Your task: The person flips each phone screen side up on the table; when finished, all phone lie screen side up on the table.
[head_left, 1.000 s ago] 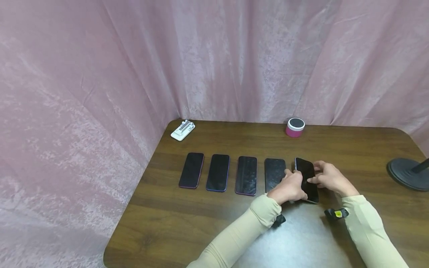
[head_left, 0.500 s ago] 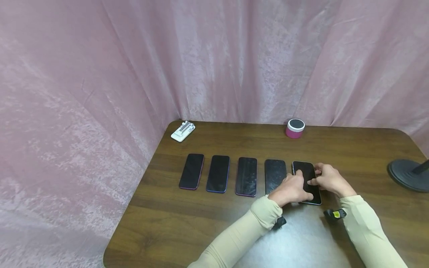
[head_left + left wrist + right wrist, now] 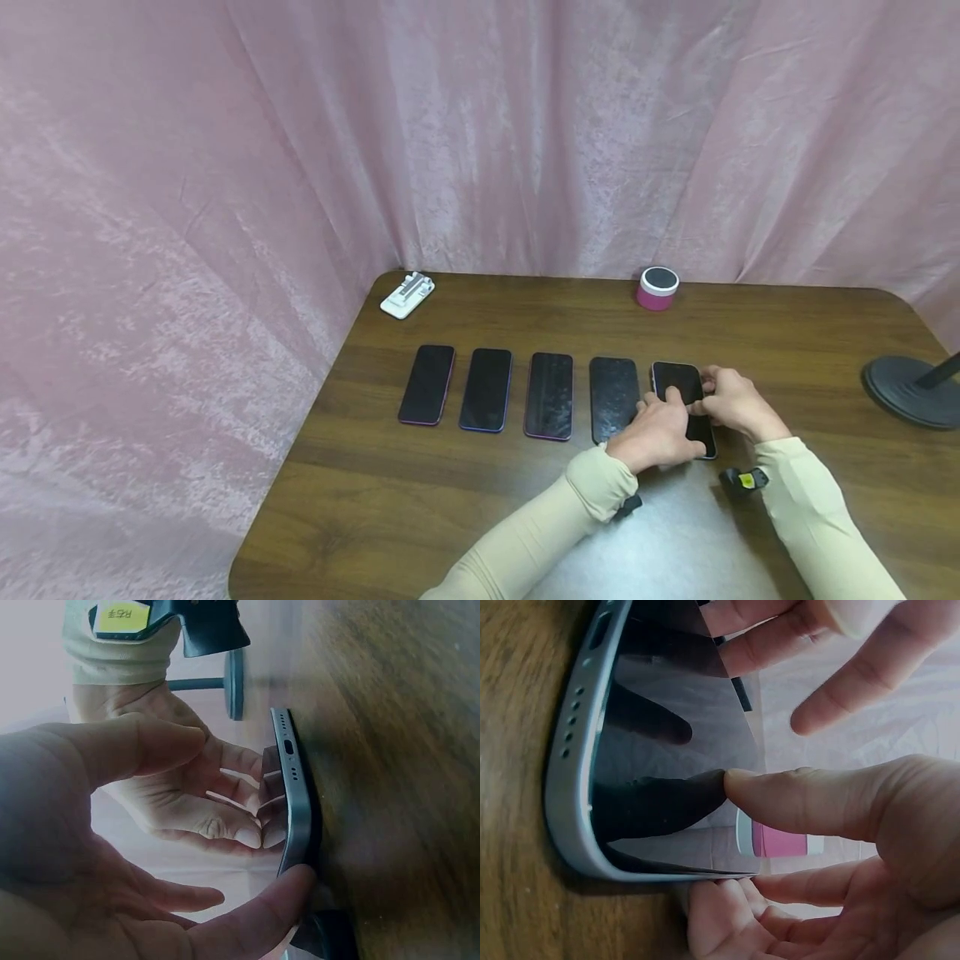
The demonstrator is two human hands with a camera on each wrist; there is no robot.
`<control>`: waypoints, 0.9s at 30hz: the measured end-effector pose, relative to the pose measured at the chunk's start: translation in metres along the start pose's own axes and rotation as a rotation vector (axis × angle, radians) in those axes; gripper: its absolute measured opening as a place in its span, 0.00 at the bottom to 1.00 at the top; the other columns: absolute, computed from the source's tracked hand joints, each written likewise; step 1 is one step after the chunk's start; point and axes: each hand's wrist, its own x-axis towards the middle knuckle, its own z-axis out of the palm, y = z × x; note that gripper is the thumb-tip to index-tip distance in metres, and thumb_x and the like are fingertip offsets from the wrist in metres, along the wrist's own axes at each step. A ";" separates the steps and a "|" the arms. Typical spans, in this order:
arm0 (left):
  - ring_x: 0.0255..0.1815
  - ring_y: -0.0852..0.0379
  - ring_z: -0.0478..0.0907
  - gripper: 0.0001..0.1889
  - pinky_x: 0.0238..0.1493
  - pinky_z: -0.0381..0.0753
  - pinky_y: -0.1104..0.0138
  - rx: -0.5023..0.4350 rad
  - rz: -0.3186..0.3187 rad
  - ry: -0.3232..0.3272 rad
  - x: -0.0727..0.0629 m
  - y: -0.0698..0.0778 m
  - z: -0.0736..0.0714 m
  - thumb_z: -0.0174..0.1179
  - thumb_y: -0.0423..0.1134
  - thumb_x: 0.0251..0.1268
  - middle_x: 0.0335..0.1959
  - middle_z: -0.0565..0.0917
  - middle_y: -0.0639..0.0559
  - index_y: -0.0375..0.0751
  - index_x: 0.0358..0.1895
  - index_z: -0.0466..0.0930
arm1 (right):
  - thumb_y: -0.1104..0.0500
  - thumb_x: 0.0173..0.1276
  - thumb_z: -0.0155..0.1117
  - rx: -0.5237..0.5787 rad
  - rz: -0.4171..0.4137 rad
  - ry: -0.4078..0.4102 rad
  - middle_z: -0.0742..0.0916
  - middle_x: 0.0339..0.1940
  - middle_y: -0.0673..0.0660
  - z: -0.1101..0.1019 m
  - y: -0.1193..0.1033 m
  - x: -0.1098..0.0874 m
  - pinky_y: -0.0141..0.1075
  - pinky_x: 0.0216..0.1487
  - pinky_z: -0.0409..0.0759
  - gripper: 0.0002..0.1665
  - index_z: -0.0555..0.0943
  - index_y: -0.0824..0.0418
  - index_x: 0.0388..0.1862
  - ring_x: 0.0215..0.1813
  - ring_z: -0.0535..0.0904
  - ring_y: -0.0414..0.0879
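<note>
A black-screened smartphone with a silver frame lies flat at the right end of a row of phones. My left hand reaches over its near left part. In the left wrist view, one fingertip touches the frame's edge while the thumb is off the phone. On the phone's right side is my right hand. Its thumb presses the screen and its other fingers curl against the side edge, pinching the phone. A dark phone with a smudged screen lies just left, partly covered by my left hand.
Farther left lie a smudged phone, a blue-edged phone and a pink-edged phone. A white device sits at the far left corner. A pink-and-white round container stands at the back; a black stand base is right.
The rightmost phone, tilted with its left edge raised a second ago, has come down flat and turned straighter in line with the row. My left hand's grip has loosened, its thumb lifting away.
</note>
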 end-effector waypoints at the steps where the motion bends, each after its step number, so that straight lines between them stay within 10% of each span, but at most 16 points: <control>1: 0.51 0.57 0.71 0.34 0.44 0.77 0.68 0.014 0.007 0.000 0.000 0.000 0.000 0.72 0.56 0.57 0.50 0.73 0.46 0.46 0.60 0.67 | 0.71 0.57 0.69 -0.001 0.001 -0.001 0.79 0.47 0.78 0.001 0.000 0.000 0.44 0.34 0.85 0.40 0.61 0.89 0.63 0.42 0.81 0.61; 17: 0.48 0.57 0.70 0.27 0.42 0.76 0.67 0.026 0.049 -0.032 -0.002 0.000 -0.004 0.67 0.56 0.62 0.48 0.75 0.48 0.46 0.55 0.70 | 0.71 0.58 0.68 -0.009 0.029 -0.043 0.77 0.47 0.78 -0.006 -0.002 -0.001 0.46 0.37 0.86 0.40 0.60 0.89 0.63 0.44 0.80 0.63; 27: 0.56 0.57 0.74 0.27 0.46 0.77 0.67 -0.017 0.105 -0.046 0.007 -0.012 -0.012 0.65 0.55 0.64 0.55 0.73 0.48 0.47 0.60 0.72 | 0.61 0.65 0.66 -0.202 -0.097 0.029 0.80 0.40 0.77 -0.005 -0.005 -0.002 0.52 0.38 0.82 0.35 0.64 0.88 0.57 0.37 0.81 0.65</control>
